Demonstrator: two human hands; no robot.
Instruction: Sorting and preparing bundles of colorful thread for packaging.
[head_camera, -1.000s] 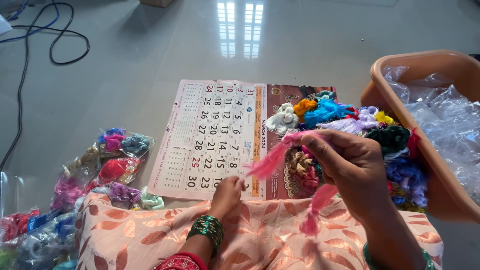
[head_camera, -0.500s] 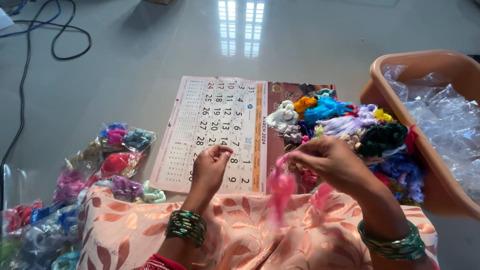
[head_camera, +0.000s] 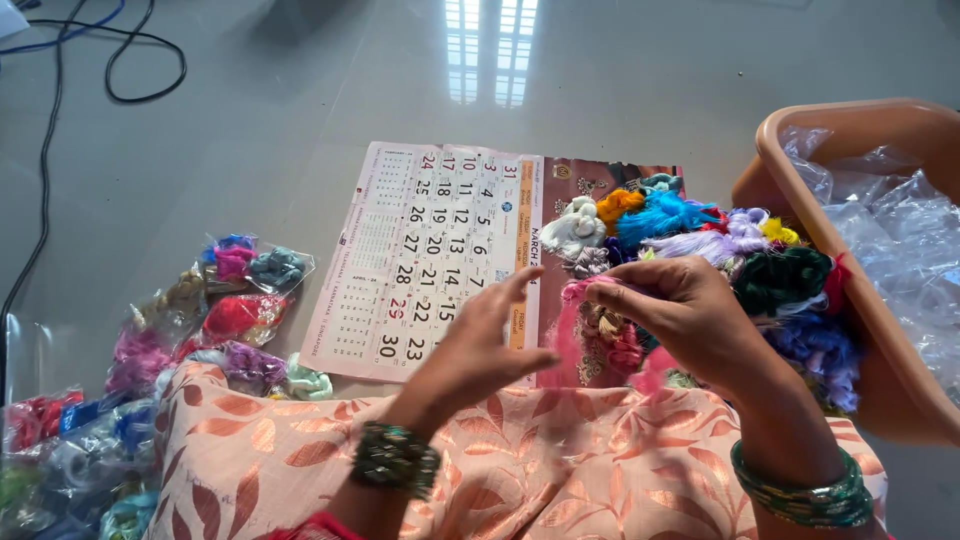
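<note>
- The right hand (head_camera: 690, 315) pinched a pink thread bundle (head_camera: 568, 330) between thumb and fingertips, above the lower edge of the calendar sheet (head_camera: 420, 250).
- The left hand (head_camera: 480, 350) hovered just beside the bundle with fingers spread and slightly curled; contact with the thread could not be confirmed, as the strands were blurred.
- The pink thread bundle hung down from the right hand toward the peach floral cloth (head_camera: 520, 460) over the lap.
- A heap of mixed coloured threads (head_camera: 700, 240) lay on the calendar sheet, just behind the right hand.
- A tan plastic tub (head_camera: 860, 130) holding clear plastic bags (head_camera: 900, 240) stood at the right, touching the heap.
- Packed thread bags (head_camera: 230, 300) lay on the grey floor (head_camera: 300, 100) at the left, well apart from both hands.
- 2 cables (head_camera: 120, 70) ran across the floor at the upper left.
</note>
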